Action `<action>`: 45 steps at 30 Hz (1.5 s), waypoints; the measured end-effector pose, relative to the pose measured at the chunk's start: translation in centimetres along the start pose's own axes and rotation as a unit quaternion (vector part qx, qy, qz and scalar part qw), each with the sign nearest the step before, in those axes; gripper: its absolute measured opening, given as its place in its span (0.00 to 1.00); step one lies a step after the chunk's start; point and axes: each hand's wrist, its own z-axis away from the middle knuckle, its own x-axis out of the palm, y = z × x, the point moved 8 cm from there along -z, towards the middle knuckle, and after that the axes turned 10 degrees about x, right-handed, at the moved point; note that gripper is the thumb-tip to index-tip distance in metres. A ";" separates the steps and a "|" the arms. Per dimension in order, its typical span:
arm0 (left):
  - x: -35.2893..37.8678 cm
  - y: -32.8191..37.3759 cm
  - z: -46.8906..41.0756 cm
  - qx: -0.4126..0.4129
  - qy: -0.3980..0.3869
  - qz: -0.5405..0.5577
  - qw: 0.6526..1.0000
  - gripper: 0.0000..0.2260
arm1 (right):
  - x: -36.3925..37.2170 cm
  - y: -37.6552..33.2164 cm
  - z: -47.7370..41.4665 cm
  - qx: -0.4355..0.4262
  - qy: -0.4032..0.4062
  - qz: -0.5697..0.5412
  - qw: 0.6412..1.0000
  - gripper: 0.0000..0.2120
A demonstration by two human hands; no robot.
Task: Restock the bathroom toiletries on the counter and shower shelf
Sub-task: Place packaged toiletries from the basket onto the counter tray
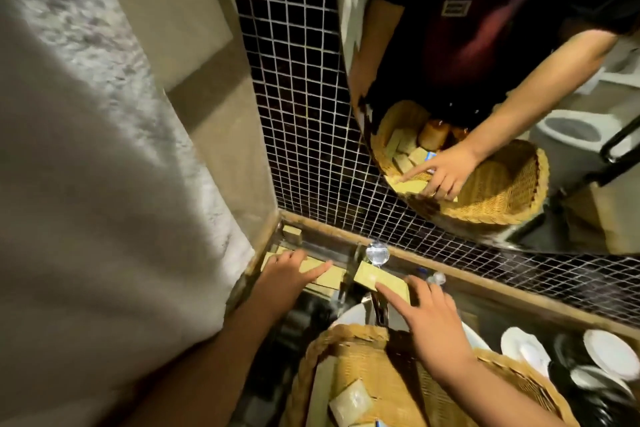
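Observation:
Small tan toiletry boxes lie in a row on the narrow counter ledge under the mirror. My left hand rests flat on the boxes at the left corner, fingers spread over them. My right hand touches another tan box with its fingers extended; the box lies next to a clear glass faucet knob. One more small box stands in the far left corner. Below my right arm a wicker basket holds more tan packets.
The mirror reflects the basket and a hand. Black mosaic tile covers the wall behind the ledge. A beige wall closes in the left side. White cups and saucers sit at the right, and a white basin rim shows under the faucet.

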 end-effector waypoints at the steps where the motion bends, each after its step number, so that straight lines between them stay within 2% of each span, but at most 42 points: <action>1: 0.5 -0.3 -0.3 -0.006 -0.010 0.014 1.000 0.44 | -0.1 0.3 0.0 0.002 -0.001 -0.001 1.000 0.57; 4: 2.2 -0.8 -1.2 -0.018 -0.073 0.051 0.996 0.39 | -0.2 1.0 -0.1 0.012 -0.003 -0.004 1.000 0.56; 7: 3.3 -0.6 -2.1 -0.023 -0.109 0.068 0.991 0.40 | 0.0 1.2 0.1 0.024 0.001 -0.007 1.000 0.56; 16: 4.8 -0.5 -4.1 0.010 -0.115 0.017 0.993 0.32 | 0.2 0.7 1.0 0.080 -0.023 -0.118 0.990 0.54; 24: 5.7 -2.3 -4.7 -0.050 -0.100 0.096 0.989 0.23 | -0.1 -1.2 1.1 0.046 -0.028 -0.142 0.988 0.54; 29: 5.7 -2.7 -5.2 -0.042 -0.104 0.116 0.987 0.19 | 0.0 -1.7 0.5 0.047 -0.041 -0.139 0.988 0.54; 35: 6.7 -2.3 -4.4 -0.044 -0.101 0.131 0.985 0.23 | 0.1 -1.9 -0.5 0.053 -0.042 -0.130 0.989 0.55; 41: 8.0 -1.4 -3.7 -0.035 -0.119 0.122 0.985 0.35 | 0.1 -1.7 -0.6 0.056 -0.036 -0.121 0.990 0.55; 45: 9.7 0.1 -2.4 -0.003 -0.146 0.094 0.985 0.28 | 0.5 -1.3 -0.7 0.054 -0.032 -0.110 0.992 0.57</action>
